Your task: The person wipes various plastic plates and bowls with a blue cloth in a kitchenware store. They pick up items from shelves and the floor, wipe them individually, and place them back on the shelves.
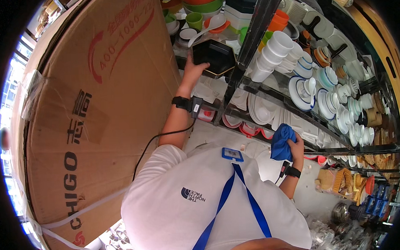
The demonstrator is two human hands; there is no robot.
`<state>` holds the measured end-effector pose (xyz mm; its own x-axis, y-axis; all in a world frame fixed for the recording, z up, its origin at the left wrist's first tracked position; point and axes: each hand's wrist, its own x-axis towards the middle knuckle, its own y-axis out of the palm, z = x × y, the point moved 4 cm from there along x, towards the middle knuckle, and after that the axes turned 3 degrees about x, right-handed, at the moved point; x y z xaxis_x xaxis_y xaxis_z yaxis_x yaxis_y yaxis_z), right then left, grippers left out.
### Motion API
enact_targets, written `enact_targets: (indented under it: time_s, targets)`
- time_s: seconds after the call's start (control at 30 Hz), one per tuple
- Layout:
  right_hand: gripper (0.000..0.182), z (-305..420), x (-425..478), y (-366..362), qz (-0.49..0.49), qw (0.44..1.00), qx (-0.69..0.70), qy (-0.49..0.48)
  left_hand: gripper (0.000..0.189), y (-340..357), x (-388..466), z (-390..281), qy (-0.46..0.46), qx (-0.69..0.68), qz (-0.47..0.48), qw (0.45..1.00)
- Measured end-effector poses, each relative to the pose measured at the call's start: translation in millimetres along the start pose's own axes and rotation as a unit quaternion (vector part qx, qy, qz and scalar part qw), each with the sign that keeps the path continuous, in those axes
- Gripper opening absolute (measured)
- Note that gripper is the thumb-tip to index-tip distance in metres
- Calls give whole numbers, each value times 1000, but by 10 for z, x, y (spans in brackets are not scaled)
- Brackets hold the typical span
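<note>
My left hand (195,70) grips the near-left edge of a black hexagonal dish (215,57) with a thin gold rim. Its thumb lies over the rim, and the dish is at the front of the shelf. Whether the shelf bears any of its weight I cannot tell. A white spoon (207,29), a green cup (194,20) and a small white-topped dish (188,34) sit just beyond it. Off to the right and lower, my right hand (297,147) holds a bunched blue cloth (282,142), apart from the shelves.
A large cardboard box (120,104) stands close along my left side. Black metal shelving, with an upright post (256,27) right of the dish, carries stacked white cups (273,53), blue-rimmed plates (299,93) and white oval plates (260,109). A black cable (147,143) runs from my left wrist.
</note>
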<state>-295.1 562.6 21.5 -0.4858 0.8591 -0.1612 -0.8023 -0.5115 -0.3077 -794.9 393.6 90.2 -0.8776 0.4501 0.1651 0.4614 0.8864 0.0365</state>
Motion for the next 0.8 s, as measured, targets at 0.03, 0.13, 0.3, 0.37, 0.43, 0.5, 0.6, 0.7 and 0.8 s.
enact_targets:
  time_s: [0.03,0.13,0.3,0.37,0.43,0.5,0.6,0.7,0.8]
  targets:
    - [48,-70,11,-21,0,1000,-5,-4,63,1,7,-12,38,0,48,998]
    - [48,-156,-2,-8,0,1000,28,8,66,-40,75,107,65,91,161,981]
    - [49,-86,-50,33,3,999,35,16,49,-6,134,225,90,205,180,958]
    - [49,-133,-51,26,6,998,50,24,39,102,103,67,90,251,186,946]
    - [49,-146,-40,39,10,999,49,19,34,158,116,50,110,276,162,941]
    - [49,-149,-34,47,11,999,40,19,31,220,152,33,114,283,146,941]
    - [49,-128,-57,50,8,1000,7,25,30,313,220,19,108,293,135,940]
    - [49,-103,-86,34,2,999,-31,25,31,407,264,30,126,335,130,925]
    - [48,-299,-80,-27,4,999,-21,30,32,488,296,110,135,328,121,927]
